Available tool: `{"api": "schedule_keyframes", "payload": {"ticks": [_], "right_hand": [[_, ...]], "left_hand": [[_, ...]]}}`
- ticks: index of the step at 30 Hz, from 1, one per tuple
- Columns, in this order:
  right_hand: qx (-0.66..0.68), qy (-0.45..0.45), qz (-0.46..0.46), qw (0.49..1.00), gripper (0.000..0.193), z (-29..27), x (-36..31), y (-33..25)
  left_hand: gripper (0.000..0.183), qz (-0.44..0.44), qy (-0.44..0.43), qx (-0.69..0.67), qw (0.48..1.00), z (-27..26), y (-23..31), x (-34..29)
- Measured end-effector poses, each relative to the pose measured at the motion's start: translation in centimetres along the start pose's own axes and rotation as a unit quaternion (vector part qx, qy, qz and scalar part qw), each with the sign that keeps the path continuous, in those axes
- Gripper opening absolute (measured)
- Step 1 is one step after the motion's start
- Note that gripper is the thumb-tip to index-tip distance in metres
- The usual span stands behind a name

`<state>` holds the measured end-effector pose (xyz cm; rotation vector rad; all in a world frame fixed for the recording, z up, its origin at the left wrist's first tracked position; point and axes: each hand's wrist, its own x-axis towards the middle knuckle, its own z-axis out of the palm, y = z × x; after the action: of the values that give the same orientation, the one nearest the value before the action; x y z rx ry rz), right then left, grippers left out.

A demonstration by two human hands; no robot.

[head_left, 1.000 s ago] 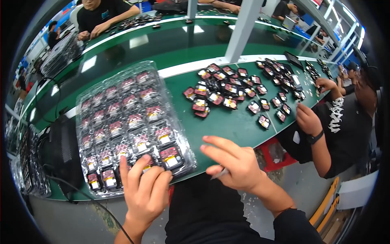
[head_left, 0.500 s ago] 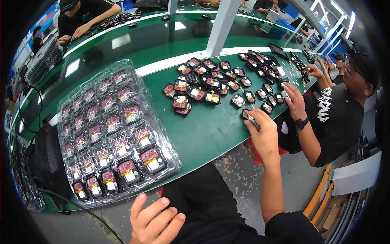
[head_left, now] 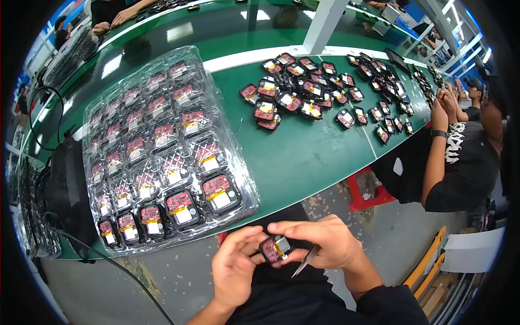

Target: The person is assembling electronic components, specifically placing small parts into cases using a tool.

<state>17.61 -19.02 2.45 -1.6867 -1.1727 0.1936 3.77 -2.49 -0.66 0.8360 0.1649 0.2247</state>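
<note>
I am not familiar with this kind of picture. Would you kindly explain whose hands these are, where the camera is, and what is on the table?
There is no machine here: a person works with bare hands. The camera sits on their head and looks down; its wide lens bends straight edges. The left hand and right hand hold a small black unit with a red board between them. The right hand also grips a pointed metal tool. On the green table, a clear tray carries rows of similar units, and loose units lie farther right. A co-worker sits at the right.
</note>
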Motion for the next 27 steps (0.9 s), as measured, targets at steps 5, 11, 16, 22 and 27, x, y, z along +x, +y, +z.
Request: {"api": "schedule_keyframes", "payload": {"ticks": [5,11,16,22,27], "right_hand": [[0.012,-0.123,0.036,0.992,0.063,-0.3,0.2,0.0],[-0.012,-0.127,0.041,0.991,0.061,-0.1,0.1,-0.3],[-0.083,-0.046,0.063,0.993,0.054,0.6,0.2,-0.4],[-0.184,0.012,0.016,0.983,0.035,1.9,-0.9,0.1],[-0.237,0.05,-0.058,0.969,0.034,2.5,-1.4,0.5]], "left_hand": [[0.056,-0.216,-0.126,0.028,0.968,-3.3,1.3,0.3],[0.048,-0.224,-0.107,-0.002,0.969,-3.2,0.9,0.3],[0.053,-0.16,-0.024,-0.125,0.979,-3.2,0.1,-0.1],[0.054,-0.093,0.043,-0.175,0.979,-2.2,-0.5,-0.5],[0.058,-0.026,0.076,-0.101,0.992,-1.5,-0.4,-0.7]]}}
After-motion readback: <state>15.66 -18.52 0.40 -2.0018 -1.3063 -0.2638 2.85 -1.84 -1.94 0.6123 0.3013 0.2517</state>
